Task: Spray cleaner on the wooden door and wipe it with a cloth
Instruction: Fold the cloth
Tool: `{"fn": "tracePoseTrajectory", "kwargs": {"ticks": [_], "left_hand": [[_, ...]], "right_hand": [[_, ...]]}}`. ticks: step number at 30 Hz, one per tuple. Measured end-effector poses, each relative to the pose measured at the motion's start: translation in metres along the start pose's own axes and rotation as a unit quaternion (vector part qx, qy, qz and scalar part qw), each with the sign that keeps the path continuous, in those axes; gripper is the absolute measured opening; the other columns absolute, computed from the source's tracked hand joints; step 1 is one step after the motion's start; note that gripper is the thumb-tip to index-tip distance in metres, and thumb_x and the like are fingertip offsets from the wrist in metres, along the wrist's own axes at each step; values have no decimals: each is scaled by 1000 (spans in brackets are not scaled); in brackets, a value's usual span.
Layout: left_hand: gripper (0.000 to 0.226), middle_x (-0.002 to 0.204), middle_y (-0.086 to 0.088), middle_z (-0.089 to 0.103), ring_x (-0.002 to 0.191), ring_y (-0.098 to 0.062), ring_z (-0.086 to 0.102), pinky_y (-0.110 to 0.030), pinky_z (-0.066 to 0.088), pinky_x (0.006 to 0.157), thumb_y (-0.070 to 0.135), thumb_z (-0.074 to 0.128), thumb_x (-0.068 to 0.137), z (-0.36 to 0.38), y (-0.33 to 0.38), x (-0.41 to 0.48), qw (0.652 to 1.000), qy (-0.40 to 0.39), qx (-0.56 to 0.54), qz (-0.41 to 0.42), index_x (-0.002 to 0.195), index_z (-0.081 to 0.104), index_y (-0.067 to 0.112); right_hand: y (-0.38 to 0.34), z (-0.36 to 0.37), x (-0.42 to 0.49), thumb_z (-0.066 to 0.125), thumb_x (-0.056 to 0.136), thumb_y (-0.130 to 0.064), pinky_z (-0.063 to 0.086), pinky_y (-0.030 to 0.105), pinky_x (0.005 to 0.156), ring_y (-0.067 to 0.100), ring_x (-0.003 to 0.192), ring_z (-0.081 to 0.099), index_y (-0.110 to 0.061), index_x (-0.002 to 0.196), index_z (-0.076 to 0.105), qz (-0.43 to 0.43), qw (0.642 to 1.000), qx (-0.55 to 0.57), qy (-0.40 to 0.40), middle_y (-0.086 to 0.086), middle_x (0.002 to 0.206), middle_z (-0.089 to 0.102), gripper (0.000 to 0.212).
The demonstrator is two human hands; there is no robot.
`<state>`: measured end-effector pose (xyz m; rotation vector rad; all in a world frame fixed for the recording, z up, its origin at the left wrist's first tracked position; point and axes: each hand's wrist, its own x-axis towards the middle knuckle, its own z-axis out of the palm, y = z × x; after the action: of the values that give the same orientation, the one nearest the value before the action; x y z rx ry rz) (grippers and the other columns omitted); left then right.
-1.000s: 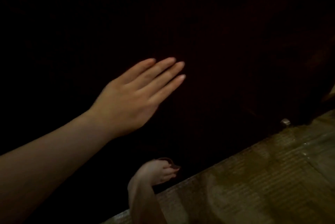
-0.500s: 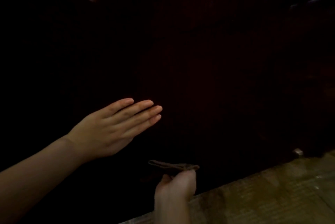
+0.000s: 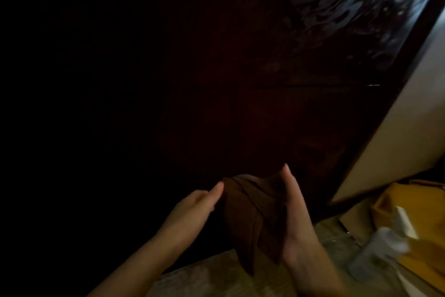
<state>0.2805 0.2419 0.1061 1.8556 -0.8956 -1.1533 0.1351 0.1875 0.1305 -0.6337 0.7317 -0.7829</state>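
Fingers pressed together, my right hand backs the cloth while my left hand pinches it, likely for folding.

- Broad face of the wooden door ahead, open to reach across
- Brown cloth bunched between left hand and right hand, low centre
- Blurred spray bottle and yellow object crowding the floor at right

My hands: two, my left hand and my right hand.
Cloth: one, brown.
Wooden door: one, dark.
Spray bottle: one, pale and blurred.
Yellow things: too blurred for me to count, at the lower right.
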Motion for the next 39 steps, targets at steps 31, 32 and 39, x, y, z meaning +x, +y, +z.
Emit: {"fn": "tracePoseTrajectory", "kwargs": {"ticks": [31,32,39], "left_hand": [[20,83,-4,66,75,-20,64,-29,50,64,38,62,81,36,3,3,982,-166,-90,-20,79,63,18],[19,86,-6,62,76,-22,61,-30,49,63,36,59,85,36,-1,5,976,-173,-119,-51,81,60,17],[45,100,-21,66,70,-24,66,-32,55,60,32,60,70,49,-25,7,886,-260,-312,-223,95,72,-3]], "right_hand": [[-48,-68,-12,51,94,-26,52,30,71,2,70,61,-35,88,61,-162,646,-745,-39,-6,79,67,16],[-47,-69,-11,51,94,-24,51,28,71,2,73,61,-32,86,62,-157,665,-729,-37,-6,81,66,16],[-42,-67,-11,56,90,-12,49,44,87,29,92,65,-13,91,73,-126,842,-524,1,15,95,70,17]]}}
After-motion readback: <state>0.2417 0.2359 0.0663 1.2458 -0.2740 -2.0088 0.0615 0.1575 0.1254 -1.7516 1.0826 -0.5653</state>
